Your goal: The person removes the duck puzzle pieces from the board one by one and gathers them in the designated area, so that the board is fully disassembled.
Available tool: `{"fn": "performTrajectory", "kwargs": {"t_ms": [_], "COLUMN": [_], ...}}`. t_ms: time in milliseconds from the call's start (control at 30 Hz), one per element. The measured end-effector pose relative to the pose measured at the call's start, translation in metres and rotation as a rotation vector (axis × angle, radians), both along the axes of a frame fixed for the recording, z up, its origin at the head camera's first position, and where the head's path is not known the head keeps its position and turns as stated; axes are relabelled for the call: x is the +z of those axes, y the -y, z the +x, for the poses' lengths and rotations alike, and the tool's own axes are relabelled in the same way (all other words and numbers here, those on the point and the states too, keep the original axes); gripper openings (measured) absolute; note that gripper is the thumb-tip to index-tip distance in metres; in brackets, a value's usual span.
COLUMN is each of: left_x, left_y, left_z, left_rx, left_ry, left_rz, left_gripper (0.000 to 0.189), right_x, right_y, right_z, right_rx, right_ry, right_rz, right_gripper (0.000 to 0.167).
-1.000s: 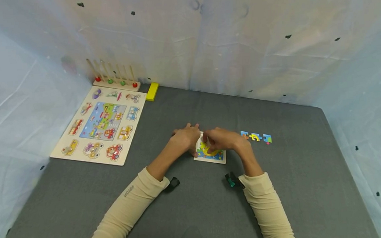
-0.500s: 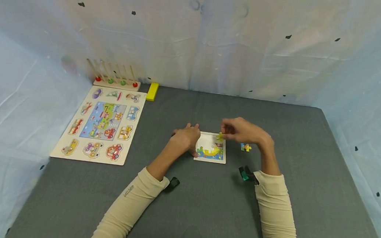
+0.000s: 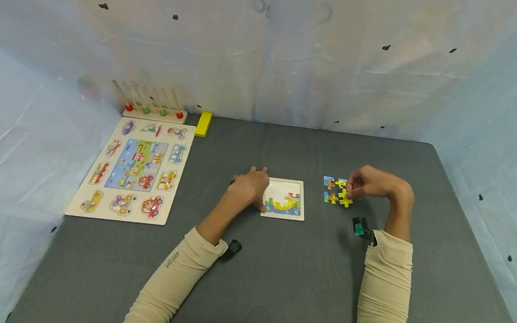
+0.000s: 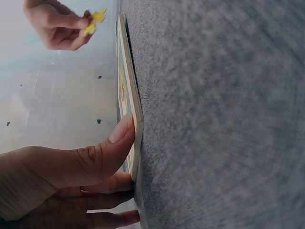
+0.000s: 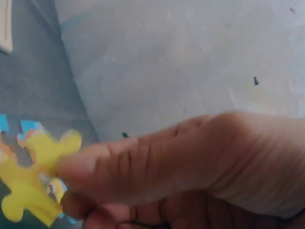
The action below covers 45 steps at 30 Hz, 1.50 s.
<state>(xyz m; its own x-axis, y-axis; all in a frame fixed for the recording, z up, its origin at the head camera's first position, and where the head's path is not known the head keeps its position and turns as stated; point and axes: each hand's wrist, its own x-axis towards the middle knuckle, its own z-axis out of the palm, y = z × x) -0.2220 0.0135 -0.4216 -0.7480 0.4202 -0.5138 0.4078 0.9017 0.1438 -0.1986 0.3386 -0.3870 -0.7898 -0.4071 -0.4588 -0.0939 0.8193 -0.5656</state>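
My left hand (image 3: pixel 249 189) holds the left side of a small wooden jigsaw tray (image 3: pixel 282 185). In the left wrist view its thumb (image 4: pixel 121 136) lies against the tray's edge. Joined pieces with a yellow crescent shape fill the tray's front part, and the back part shows bare wood. To the right, my right hand (image 3: pixel 372 182) pinches a yellow jigsaw piece (image 3: pixel 344 199) between thumb and fingertips, raised off the table. In the head view that piece overlaps a group of loose jigsaw pieces (image 3: pixel 329 182), coloured blue, orange and yellow. The right wrist view shows the held piece (image 5: pixel 26 176) up close.
A large wooden vehicle puzzle board (image 3: pixel 92 170) lies at the left. Behind it stands a wooden peg rack (image 3: pixel 153 115) with red and green beads, beside a yellow block (image 3: pixel 204 124). Pale sheeting (image 3: pixel 324 77) walls off the back and sides of the grey table (image 3: pixel 249 282).
My right hand was over the tray, then came up with a yellow jigsaw piece and has carried it right to the loose pieces. My left hand keeps its hold on the tray.
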Motion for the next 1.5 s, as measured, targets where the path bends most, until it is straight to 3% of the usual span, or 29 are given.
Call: {"fn": "performTrajectory", "kwargs": {"t_ms": [233, 500, 667, 800, 1000, 1500], "left_x": [-0.001, 0.000, -0.001, -0.001, 0.000, 0.002], "left_y": [0.001, -0.001, -0.001, 0.000, 0.000, 0.001], "left_z": [0.000, -0.001, -0.002, -0.002, -0.001, -0.001], "left_rx": [-0.003, 0.000, -0.005, -0.008, -0.012, -0.008], "left_ry": [0.005, 0.013, 0.016, 0.014, 0.018, 0.020], "left_rz": [0.004, -0.006, -0.022, -0.024, -0.016, -0.007], "left_gripper": [0.097, 0.098, 0.100, 0.100, 0.100, 0.102], "right_x": [-0.017, -0.020, -0.018, -0.018, -0.020, -0.017], "right_y": [-0.009, -0.006, -0.002, 0.006, 0.012, 0.011], "right_z": [-0.007, -0.011, -0.010, -0.011, -0.013, -0.013], "right_rx": [-0.056, -0.087, -0.107, -0.173, -0.187, -0.163], "right_ry": [0.075, 0.094, 0.100, 0.168, 0.183, 0.183], "right_rz": [0.050, 0.075, 0.184, 0.283, 0.385, 0.395], "right_gripper": [0.008, 0.014, 0.024, 0.030, 0.030, 0.031]}}
